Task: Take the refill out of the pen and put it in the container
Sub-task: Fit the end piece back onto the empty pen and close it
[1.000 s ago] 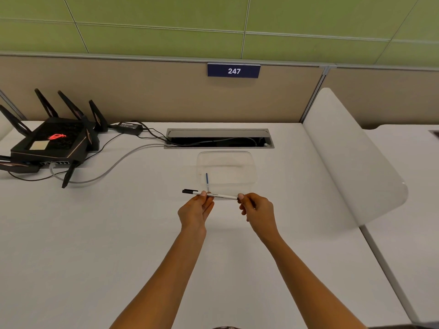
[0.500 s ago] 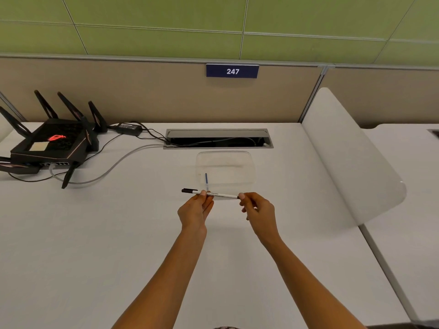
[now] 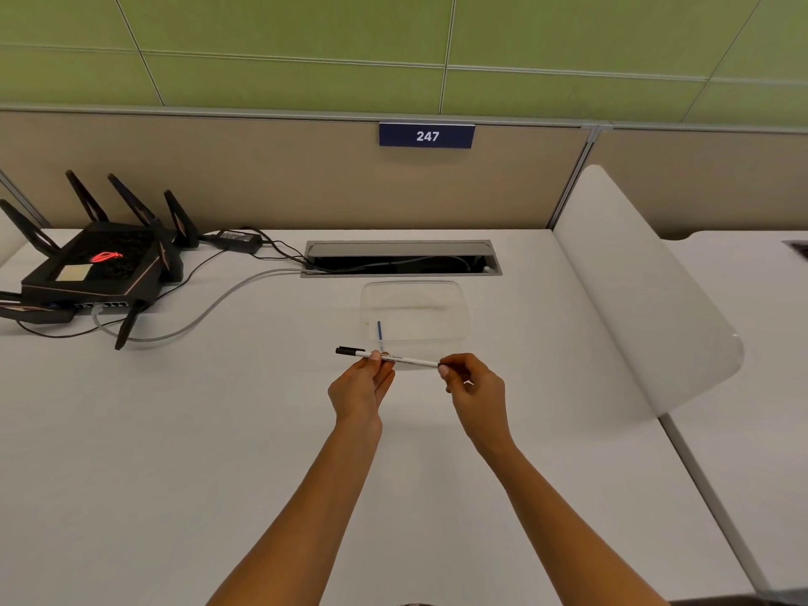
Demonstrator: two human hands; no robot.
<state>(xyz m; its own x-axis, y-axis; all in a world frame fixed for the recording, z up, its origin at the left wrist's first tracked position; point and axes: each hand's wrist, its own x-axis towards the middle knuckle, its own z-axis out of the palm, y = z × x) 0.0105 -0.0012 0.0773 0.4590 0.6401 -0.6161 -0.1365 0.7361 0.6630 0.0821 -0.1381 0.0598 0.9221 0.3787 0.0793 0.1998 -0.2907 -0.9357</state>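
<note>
A slim white pen (image 3: pixel 411 359) with a black cap at its left end is held level above the white desk. My left hand (image 3: pixel 360 389) pinches it near the capped end. My right hand (image 3: pixel 474 387) pinches its right tip between thumb and fingers. Just behind the pen sits a clear plastic container (image 3: pixel 454 299), and a thin blue refill (image 3: pixel 379 332) lies inside it at the front left.
A black router (image 3: pixel 94 269) with antennas stands at the far left, its cables (image 3: pixel 205 317) running to a cable slot (image 3: pixel 400 258) in the desk behind the container. A white curved divider (image 3: pixel 642 290) rises on the right.
</note>
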